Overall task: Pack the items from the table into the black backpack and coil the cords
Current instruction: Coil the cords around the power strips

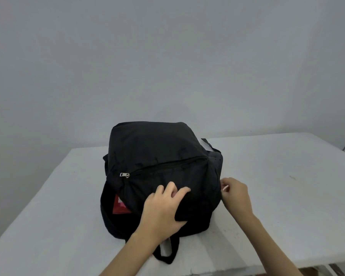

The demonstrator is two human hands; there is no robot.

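- The black backpack (159,166) lay on the white table (277,176), its top end toward the person, with nothing else loose on the tabletop in view.
- The main opening gaped at the left, where a red item (120,206) showed inside; the packing seemed nearly done, with closing up the likely step.
- The left hand (163,208) gripped a fold of fabric near the top, fingers curled over it, probably to hold the bag steady and taut.
- The right hand (235,194) pinched something small at the bag's right edge (likely a zipper pull, too small to tell), wrist bent inward.
- The front pocket's silver slider (125,174) sat at the left end of its zipper.
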